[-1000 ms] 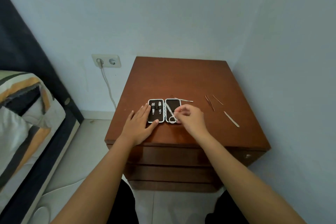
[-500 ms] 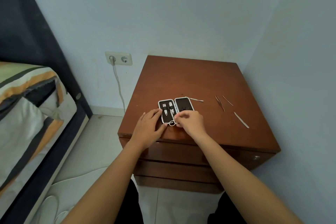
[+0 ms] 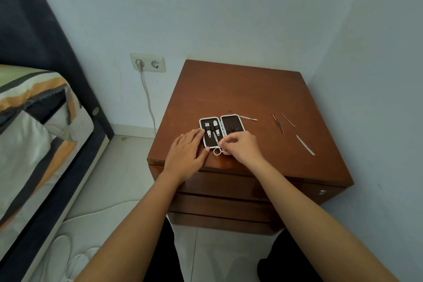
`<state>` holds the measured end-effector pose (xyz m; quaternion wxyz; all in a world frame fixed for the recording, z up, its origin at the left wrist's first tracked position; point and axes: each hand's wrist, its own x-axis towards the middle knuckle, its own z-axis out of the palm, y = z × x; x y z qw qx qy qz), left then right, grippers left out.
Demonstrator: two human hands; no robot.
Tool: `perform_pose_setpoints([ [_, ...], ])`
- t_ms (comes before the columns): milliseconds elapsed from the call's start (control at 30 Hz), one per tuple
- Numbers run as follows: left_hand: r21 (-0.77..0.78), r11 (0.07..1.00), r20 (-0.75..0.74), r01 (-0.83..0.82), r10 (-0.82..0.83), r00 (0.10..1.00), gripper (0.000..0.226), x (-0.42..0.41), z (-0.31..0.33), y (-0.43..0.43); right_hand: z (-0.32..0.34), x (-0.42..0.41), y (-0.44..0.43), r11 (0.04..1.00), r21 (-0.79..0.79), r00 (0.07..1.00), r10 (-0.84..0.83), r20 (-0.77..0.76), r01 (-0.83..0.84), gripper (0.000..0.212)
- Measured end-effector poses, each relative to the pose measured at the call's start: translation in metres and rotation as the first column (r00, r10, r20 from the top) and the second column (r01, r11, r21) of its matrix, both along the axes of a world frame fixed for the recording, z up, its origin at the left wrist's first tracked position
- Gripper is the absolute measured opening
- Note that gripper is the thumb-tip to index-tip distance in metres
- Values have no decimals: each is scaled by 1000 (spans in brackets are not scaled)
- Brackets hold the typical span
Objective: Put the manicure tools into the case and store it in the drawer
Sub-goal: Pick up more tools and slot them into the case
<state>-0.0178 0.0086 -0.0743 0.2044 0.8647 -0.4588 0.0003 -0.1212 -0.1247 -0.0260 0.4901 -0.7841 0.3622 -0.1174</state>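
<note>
One open case (image 3: 232, 126) lies on the nightstand (image 3: 240, 94); left hand (image 3: 186, 152) rests flat beside it; right hand (image 3: 242, 146) pinches one pair of scissors (image 3: 217, 144); four loose tools (image 3: 304, 144) remain.

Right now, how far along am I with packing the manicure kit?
Partly done. Two clippers already sit in the left half of the open case. Your right hand is seating the scissors while your left hand steadies the case. Still loose on the nightstand: a pusher, tweezers, a thin probe and a file. The drawers look shut.
</note>
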Motion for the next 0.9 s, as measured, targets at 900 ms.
perform_pose_setpoints([
  [900, -9, 1000, -72, 14, -15, 997, 54, 2, 5, 0, -13, 7, 7, 770, -610, 976, 217, -28, -188, 19],
])
